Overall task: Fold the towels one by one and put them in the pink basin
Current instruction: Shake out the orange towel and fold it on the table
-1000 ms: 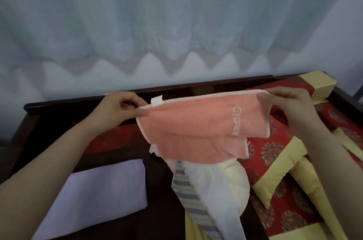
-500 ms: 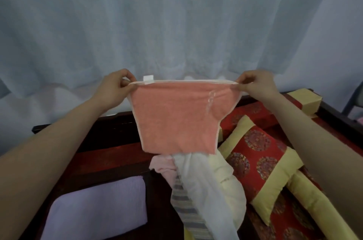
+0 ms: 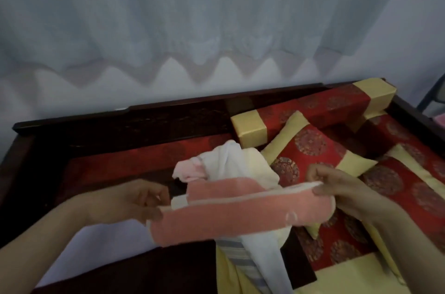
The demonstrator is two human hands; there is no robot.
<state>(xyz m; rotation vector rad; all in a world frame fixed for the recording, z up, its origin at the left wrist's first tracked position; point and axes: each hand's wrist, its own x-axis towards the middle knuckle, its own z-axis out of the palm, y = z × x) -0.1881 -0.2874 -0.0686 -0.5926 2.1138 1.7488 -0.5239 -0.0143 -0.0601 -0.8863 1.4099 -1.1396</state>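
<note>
A salmon-pink towel [image 3: 228, 216] with white edging is stretched between my hands, folded over into a long band. My left hand [image 3: 134, 199] pinches its left end near a white tag. My right hand [image 3: 334, 185] pinches the right end. Under and behind it lies a heap of other towels [image 3: 228, 163]: white, pale pink, pale yellow and a grey-striped one [image 3: 240, 260] trailing toward me. The pink basin is not in view.
A dark wooden bench with a raised back rail [image 3: 120, 117] holds red and yellow cushions [image 3: 313, 149] on the right. A folded pale lilac cloth [image 3: 101, 250] lies at the left. A pale curtain [image 3: 216, 16] hangs behind.
The towel, held up hanging flat in front of the curtain, has come down low over the heap and is doubled over into a narrower band. The view has tilted down.
</note>
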